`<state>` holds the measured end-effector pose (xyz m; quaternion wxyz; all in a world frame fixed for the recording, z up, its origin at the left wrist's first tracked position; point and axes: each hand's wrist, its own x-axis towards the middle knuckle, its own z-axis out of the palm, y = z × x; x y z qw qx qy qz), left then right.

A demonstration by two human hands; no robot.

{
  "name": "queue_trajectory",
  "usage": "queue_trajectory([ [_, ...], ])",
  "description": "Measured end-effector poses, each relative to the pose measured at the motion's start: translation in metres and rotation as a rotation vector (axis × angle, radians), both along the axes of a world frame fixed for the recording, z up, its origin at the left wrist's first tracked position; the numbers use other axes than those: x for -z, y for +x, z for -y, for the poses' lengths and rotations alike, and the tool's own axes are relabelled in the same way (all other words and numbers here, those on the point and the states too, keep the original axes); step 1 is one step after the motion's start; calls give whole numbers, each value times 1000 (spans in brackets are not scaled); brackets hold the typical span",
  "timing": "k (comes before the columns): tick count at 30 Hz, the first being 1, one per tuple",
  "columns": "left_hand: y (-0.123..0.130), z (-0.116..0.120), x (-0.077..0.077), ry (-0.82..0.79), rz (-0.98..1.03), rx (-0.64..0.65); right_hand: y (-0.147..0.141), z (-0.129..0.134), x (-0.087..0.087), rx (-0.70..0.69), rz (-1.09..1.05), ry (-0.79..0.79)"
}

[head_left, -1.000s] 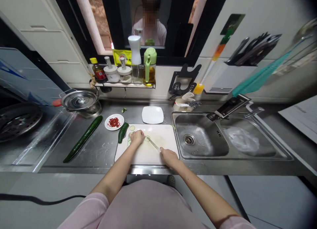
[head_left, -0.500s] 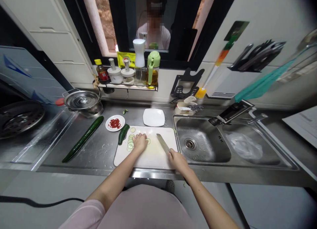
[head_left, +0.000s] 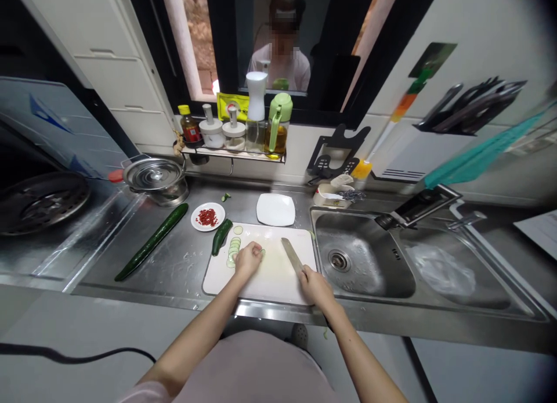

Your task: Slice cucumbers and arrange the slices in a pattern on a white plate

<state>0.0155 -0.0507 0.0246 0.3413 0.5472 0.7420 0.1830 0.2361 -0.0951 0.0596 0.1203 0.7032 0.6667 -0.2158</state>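
Just below the frame's centre, the left hand [head_left: 248,259] curls at a cucumber slice [head_left: 263,252], whether gripping it I cannot tell, so the right hand [head_left: 315,284], wrapped round the knife [head_left: 291,254] right of centre, had best hold it clear of those fingers.

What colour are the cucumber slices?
The cucumber slices are pale green with darker green rims, seen best in the head view.
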Motion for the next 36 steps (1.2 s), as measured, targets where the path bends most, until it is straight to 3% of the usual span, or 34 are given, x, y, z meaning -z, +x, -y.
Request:
queue_trajectory([
  [6,-38,43,7,46,8,-120,-2,-1,1,9,-19,-10],
  [10,-61,56,9,65,-45,-150,-3,0,4,2,-29,3],
  [18,-81,54,19,25,-168,-160,-3,-2,9,-4,-45,9],
  [36,-92,46,27,50,-189,-184,-2,-7,19,-17,-36,-5],
])
